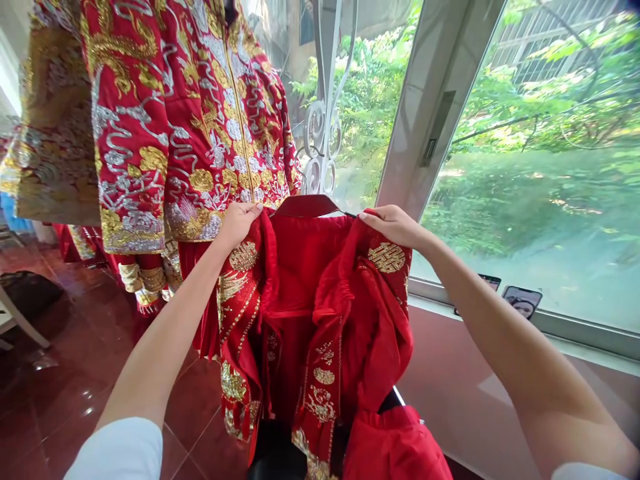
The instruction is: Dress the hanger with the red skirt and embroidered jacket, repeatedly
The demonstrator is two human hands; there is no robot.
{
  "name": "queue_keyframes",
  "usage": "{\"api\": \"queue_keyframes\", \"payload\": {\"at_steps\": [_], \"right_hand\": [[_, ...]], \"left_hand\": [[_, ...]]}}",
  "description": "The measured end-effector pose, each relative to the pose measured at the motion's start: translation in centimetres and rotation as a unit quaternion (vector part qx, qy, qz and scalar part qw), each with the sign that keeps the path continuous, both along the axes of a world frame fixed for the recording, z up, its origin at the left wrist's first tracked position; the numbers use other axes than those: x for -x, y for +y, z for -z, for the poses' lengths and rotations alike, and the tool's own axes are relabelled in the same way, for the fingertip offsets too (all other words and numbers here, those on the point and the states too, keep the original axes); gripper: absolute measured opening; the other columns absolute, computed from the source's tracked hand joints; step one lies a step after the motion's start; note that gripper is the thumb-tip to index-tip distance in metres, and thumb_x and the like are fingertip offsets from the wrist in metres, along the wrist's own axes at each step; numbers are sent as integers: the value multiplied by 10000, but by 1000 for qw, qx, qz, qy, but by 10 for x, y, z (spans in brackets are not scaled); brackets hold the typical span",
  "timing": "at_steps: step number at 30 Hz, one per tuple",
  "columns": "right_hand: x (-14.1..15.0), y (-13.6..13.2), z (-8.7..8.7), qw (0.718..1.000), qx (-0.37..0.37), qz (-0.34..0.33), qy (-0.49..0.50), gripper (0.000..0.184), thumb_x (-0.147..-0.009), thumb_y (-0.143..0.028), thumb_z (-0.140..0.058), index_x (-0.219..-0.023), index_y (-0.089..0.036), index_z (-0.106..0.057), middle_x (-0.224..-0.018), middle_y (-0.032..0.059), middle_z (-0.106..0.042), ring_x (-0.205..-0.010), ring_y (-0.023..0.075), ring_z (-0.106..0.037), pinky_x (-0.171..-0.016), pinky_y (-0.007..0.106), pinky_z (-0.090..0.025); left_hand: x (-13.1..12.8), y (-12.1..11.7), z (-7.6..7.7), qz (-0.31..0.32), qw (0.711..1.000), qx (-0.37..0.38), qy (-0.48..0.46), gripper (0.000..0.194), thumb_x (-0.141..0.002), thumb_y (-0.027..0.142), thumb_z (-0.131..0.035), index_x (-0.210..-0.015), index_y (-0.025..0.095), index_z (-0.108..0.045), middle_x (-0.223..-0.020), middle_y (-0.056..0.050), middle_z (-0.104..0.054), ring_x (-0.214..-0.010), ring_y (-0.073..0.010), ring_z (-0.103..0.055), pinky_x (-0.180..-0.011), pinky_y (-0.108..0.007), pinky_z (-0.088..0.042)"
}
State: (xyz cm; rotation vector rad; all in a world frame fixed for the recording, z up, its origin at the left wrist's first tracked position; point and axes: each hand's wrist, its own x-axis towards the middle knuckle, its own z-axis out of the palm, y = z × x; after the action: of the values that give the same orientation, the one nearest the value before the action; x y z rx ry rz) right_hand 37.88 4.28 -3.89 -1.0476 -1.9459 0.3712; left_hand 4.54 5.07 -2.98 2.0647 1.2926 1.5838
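A red jacket (pixel 310 267) with gold embroidery hangs open between my hands, its plain red lining showing. My left hand (pixel 240 223) pinches its left shoulder, near a round gold emblem. On the opposite shoulder my right hand (pixel 393 225) grips the cloth, fingers closed over the top edge. The dark ends of a hanger show at the collar, between the hands; the rest of it is hidden by the cloth. Below the jacket lies a folded red cloth (pixel 395 443) with a gathered waistband.
Embroidered red jackets (pixel 200 133) hang at the left, close to my left hand. A window (pixel 530 173) fills the right side, with phones (pixel 523 300) on its sill. A black seat (pixel 275 453) is partly visible below. White chair legs (pixel 25 317) stand on the tiled floor (pixel 100 400).
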Motion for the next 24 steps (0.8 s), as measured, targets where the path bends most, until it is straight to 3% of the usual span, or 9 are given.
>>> {"api": "queue_keyframes", "payload": {"at_steps": [2, 5, 7, 9, 12, 17, 20, 22, 24], "right_hand": [[7, 0, -6, 1000, -24, 10, 15, 454, -804, -467, -589, -493, -177, -431, -459, -62, -303, -470, 61, -250, -459, 214, -178], [18, 2, -22, 999, -43, 30, 4, 470, -822, -433, -590, -471, -176, -410, -452, -61, -300, -461, 57, -248, -458, 219, -181], [19, 3, -30, 999, -26, 27, -39, 496, -816, -444, -603, -458, -176, -388, -441, -61, -289, -456, 56, -242, -455, 220, -184], [13, 4, -33, 996, 8, -14, -93, 466, -806, -487, -606, -494, -173, -459, -470, -51, -379, -474, 63, -314, -468, 211, -247], [-5, 4, -28, 984, 76, -89, -136, 391, -778, -567, -604, -704, -184, -638, -667, -10, -603, -608, 116, -519, -557, 224, -403], [-18, 10, -11, 985, 108, -90, -97, 491, -789, -635, -548, -941, -189, -686, -805, 42, -694, -729, 207, -640, -607, 291, -506], [-12, 11, 1, 991, 55, -75, -96, 522, -827, -634, -493, -986, -181, -697, -903, 60, -713, -846, 246, -657, -702, 329, -527], [-11, 8, 12, 997, -45, 2, -65, 501, -850, -592, -487, -1035, -175, -693, -981, 75, -711, -923, 257, -649, -798, 362, -517], [-15, 2, 28, 987, -135, 92, 3, 462, -857, -530, -509, -1090, -168, -675, -1009, 95, -708, -937, 246, -652, -838, 375, -510]], "left_hand": [[1, 1, 4, -36, 999, 3, -37, 370, -812, 366, -548, -507, 194, -427, -456, 50, -310, -501, -105, -289, -528, -251, -256], [2, 2, 9, -28, 999, 6, -14, 390, -811, 358, -564, -489, 190, -420, -452, 45, -339, -507, -106, -326, -537, -248, -281], [3, 3, 11, -10, 1000, 10, 1, 403, -811, 368, -563, -482, 189, -415, -457, 40, -359, -508, -108, -341, -538, -250, -289], [5, 3, 10, -4, 1000, 3, 10, 409, -809, 394, -565, -485, 188, -422, -461, 40, -361, -503, -108, -336, -534, -253, -286], [10, 4, 4, 18, 998, 8, 57, 415, -802, 418, -561, -484, 188, -427, -459, 45, -334, -477, -100, -295, -518, -256, -261], [9, 9, -9, 63, 985, 44, 154, 403, -826, 370, -520, -476, 183, -450, -464, 41, -338, -443, -89, -281, -502, -263, -249], [1, 4, -6, 9, 990, -22, 141, 373, -855, 337, -484, -519, 178, -520, -499, 18, -435, -497, -119, -400, -560, -277, -336], [-3, -11, 3, -63, 985, -104, 123, 318, -883, 355, -461, -688, 167, -629, -661, -23, -598, -674, -167, -544, -708, -304, -411], [-3, -32, 21, -168, 959, -200, 112, 303, -902, 375, -444, -931, 168, -664, -930, -66, -677, -929, -213, -580, -901, -355, -386]]}}
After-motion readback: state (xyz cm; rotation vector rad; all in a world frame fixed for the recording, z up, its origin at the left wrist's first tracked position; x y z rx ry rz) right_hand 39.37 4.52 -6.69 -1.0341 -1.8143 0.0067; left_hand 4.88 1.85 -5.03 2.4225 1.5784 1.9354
